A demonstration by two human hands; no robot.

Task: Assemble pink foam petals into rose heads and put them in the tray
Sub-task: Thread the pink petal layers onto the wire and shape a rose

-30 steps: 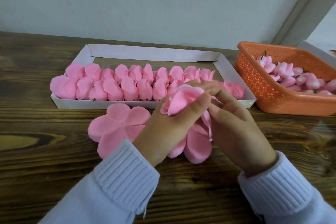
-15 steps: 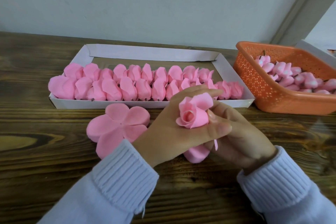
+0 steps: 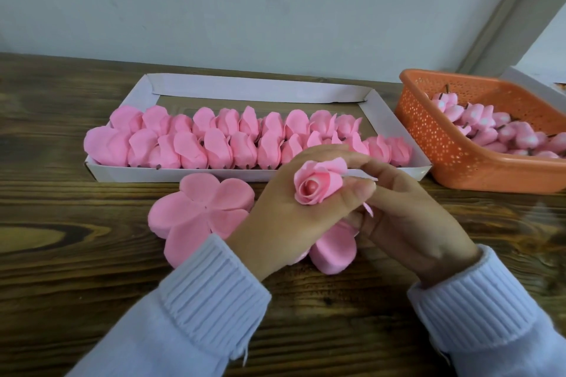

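Hands: two, left [image 3: 284, 214] and right [image 3: 410, 217]. Tray [image 3: 254, 89]: one, far left; finished roses [image 3: 214, 144] in two rows, exact count unclear. Basket [image 3: 453, 159]: one, far right. Flat petal pieces: two, near left [image 3: 199, 217] and near centre [image 3: 333, 248]. Rose in hand [image 3: 317, 184]: one.

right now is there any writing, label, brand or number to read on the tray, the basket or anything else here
None: no readable text in this view.
The white tray has plain walls.
The orange basket shows only holes, no label.
The rose in the left hand, the flat petals and the sleeves carry no marks.
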